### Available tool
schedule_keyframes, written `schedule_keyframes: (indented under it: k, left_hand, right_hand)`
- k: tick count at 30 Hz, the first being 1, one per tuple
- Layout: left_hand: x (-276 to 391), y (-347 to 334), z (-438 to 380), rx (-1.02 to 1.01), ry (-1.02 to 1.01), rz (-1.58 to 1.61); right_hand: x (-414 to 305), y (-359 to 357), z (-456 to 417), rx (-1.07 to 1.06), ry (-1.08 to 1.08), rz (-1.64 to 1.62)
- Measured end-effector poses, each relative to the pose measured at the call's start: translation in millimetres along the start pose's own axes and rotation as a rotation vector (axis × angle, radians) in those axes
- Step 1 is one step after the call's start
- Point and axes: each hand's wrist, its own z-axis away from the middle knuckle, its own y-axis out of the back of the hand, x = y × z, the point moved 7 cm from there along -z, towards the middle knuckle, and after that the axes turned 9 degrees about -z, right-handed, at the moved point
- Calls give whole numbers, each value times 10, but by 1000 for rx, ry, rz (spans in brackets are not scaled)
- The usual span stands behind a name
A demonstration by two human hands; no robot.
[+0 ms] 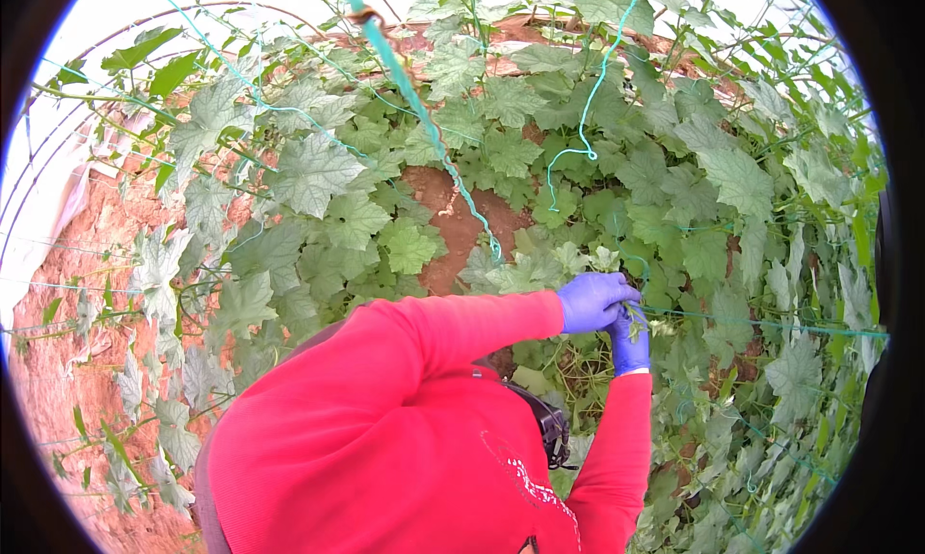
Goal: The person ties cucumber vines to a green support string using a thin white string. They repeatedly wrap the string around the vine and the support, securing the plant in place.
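Observation:
My left hand (pixel 594 302), in a purple glove, reaches across from the left with its fingers bent over a leafy cucurbit vine shoot (pixel 636 323). Just below it, my right hand (pixel 631 343), gloved the same way, comes up from the bottom and closes around the shoot. The two hands touch, and their fingertips partly hide the stem. Small leaves stick out beside the fingers. A thin teal twine (pixel 645 268) runs down close to the fingers; whether a hand grips it, I cannot tell. A taut green line (pixel 766 323) stretches to the right from the hands.
Broad-leaved vines (pixel 318 174) surround me. A thick teal rope (pixel 426 117) hangs ahead, with a looped twine (pixel 591 154) to its right. Bare reddish soil (pixel 462 229) shows between leaves. White plastic sheeting (pixel 54 214) and bent hoops stand left. A black device (pixel 553 427) sits at my waist.

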Motion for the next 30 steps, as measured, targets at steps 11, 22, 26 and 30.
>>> schedule_keyframes:
  k: [11,22,26,30]
  left_hand:
    - [-124,318,133,-43,61,135]
    - [169,316,-634,-53,-111,471]
    - [1010,520,-1158,-74,-360,550]
    - [1242,220,-1492,-242,-324,393]
  right_hand:
    - [632,-294,-31,-277,-286,185]
    - [-497,1064,-276,516,319,396]
    - [-1623,1361,410,842,522,464]
    - [-1463,1861,737,1036,397,486]
